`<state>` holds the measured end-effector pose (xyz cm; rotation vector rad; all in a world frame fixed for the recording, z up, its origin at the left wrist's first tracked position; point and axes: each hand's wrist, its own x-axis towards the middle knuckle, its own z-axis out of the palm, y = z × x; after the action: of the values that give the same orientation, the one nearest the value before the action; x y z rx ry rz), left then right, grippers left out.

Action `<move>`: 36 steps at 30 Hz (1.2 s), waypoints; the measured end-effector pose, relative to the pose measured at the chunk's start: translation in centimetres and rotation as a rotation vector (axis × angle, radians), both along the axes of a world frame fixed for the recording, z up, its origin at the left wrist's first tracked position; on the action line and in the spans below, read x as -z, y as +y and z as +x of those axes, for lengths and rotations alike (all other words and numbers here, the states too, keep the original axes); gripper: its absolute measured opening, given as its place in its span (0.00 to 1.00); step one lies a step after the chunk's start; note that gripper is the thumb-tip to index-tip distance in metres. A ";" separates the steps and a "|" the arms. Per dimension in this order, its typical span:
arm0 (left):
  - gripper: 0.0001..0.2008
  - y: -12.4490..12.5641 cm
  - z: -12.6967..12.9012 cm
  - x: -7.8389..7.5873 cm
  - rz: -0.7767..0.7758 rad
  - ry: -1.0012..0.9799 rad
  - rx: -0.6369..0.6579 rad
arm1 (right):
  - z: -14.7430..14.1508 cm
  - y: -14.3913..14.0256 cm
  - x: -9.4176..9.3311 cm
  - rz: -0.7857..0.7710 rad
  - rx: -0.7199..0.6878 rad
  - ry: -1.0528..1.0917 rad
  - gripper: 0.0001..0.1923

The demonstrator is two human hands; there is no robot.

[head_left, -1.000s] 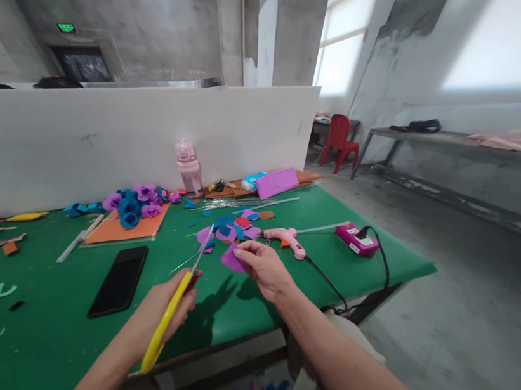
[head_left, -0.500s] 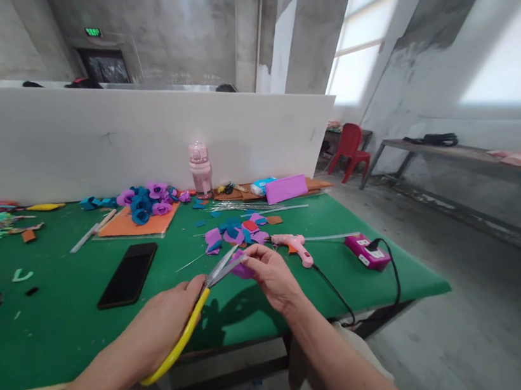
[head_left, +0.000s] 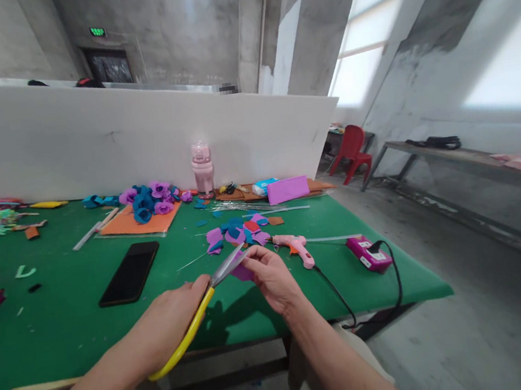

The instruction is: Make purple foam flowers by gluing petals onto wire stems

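My left hand is closed round the yellow handles of a pair of scissors, whose blades point up and to the right. Between the thumb and fingers of my right hand is a small purple paper piece, right at the blade tips. The blades lie nearly together and cover part of the paper. Just beyond my hands is a pile of purple, blue and red paper pieces. To the right of it lies a pink glue gun with a glue stick in its back.
A black phone lies left of my hands. Purple and blue paper flowers rest on an orange sheet. A pink bottle stands by the white partition. The glue gun's cord hangs near a purple power socket. Paper scraps litter the floor.
The scissor blades have closed further over the purple paper, and my left hand has shifted slightly to the right. My right hand stays almost in place.
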<state>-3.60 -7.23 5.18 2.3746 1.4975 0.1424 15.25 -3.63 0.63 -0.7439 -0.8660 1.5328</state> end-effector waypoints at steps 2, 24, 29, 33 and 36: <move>0.14 0.0 0.0 0.0 0.000 0.001 0.001 | 0.0 0.0 0.1 0.005 -0.003 0.010 0.08; 0.10 -0.3 -0.2 0.6 -0.010 0.016 0.061 | 0.0 0.0 0.1 -0.021 -0.013 0.040 0.09; 0.10 -0.3 -0.4 0.8 -0.031 -0.048 0.070 | 0.0 0.0 0.1 -0.015 -0.022 0.051 0.09; 0.09 -0.3 -0.7 1.3 -0.014 -0.137 0.073 | 0.0 0.2 0.0 -0.012 -0.026 0.057 0.09; 0.08 -0.4 -0.6 1.5 -0.060 -0.257 0.069 | 0.0 0.2 0.0 -0.016 -0.034 0.066 0.09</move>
<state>-4.22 -7.63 3.66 2.2578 1.2818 0.3667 15.23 -3.38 0.59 -0.6894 -0.8220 1.5877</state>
